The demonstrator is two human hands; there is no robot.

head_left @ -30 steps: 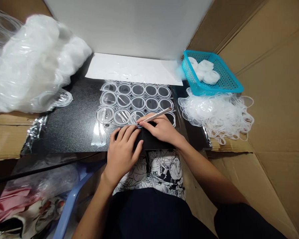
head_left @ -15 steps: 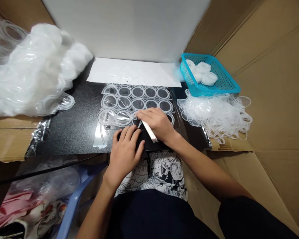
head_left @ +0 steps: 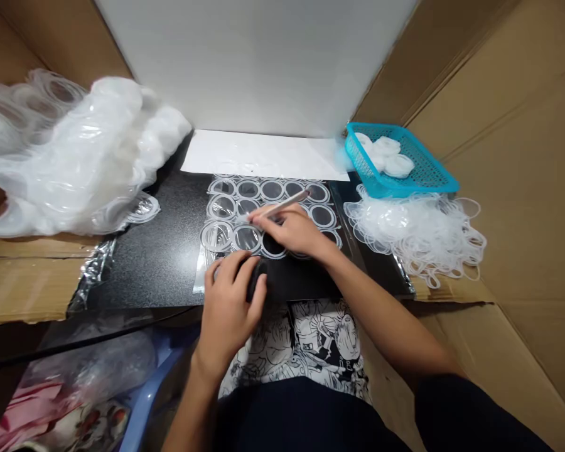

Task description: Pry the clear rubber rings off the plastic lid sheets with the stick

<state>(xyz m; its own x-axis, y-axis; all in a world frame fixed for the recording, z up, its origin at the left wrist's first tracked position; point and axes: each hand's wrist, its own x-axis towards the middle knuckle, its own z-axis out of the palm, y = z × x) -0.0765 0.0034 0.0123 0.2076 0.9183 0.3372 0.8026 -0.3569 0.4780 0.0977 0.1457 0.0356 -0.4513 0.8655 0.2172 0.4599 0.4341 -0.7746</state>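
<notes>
A clear plastic sheet of white-edged rings (head_left: 248,189) lies in rows on the black table. My right hand (head_left: 294,229) is closed around a slim white pen-like stick (head_left: 287,204), over the sheet's middle rows. The stick slants up to the right; its kind is unclear. Bits of clear plastic seem to show by the fingertips, too blurred to tell. At the sheet's near edge is my left hand (head_left: 230,295), fingers curled. Between its thumb and fingers stands a dark round piece (head_left: 257,277), partly hidden.
Bagged white ring sheets (head_left: 98,150) heap up at left. A white paper strip (head_left: 263,156) lies behind the ring sheet. At right, a blue basket (head_left: 417,157) holds several white rolls, with a pile of clear loops (head_left: 414,232) before it. Cardboard walls (head_left: 508,157) flank the table.
My right hand has turned the white stick from pointing down toward me to pointing up and right. The left hand has gone from lying flat to curling around a dark round piece.
</notes>
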